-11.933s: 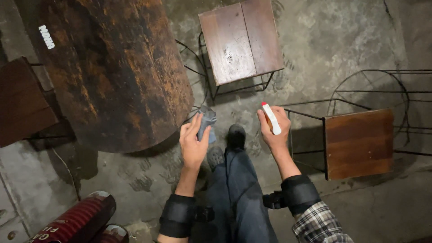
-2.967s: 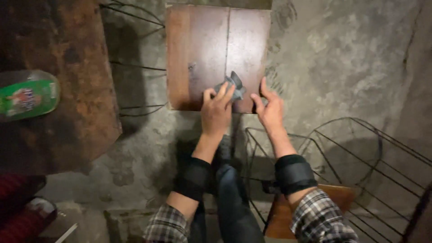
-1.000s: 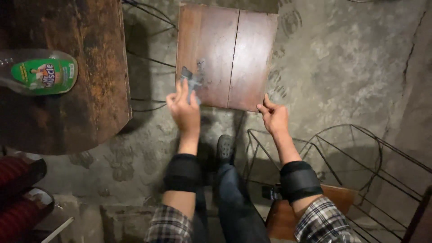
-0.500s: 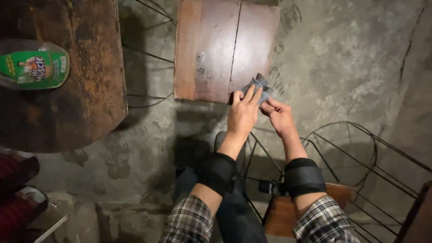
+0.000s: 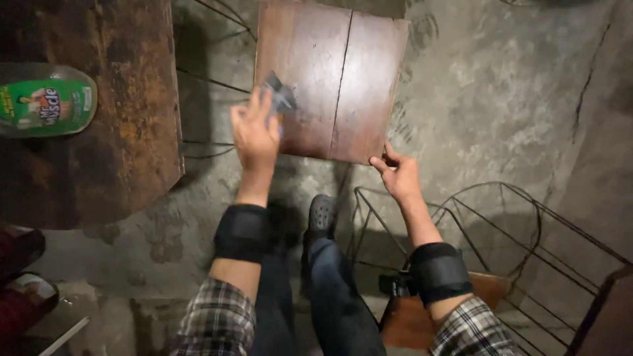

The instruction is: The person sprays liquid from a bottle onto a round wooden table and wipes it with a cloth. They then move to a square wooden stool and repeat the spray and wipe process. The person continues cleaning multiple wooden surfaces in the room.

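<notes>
Left of the square brown wooden stool seat (image 5: 333, 79), a green-labelled plastic bottle (image 5: 46, 99) lies on the dark table (image 5: 125, 132). Your left hand (image 5: 256, 132) presses a crumpled grey cloth (image 5: 280, 99) onto the seat's left half; streaks suggest wiping is underway, the right half seemingly remaining. Your right hand (image 5: 399, 175) pinches the seat's near edge.

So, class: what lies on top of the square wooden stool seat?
On the stool seat lies a grey cloth, pressed by the left hand. The right hand grips the seat's near edge. Whatever is under the cloth is hidden.
</notes>
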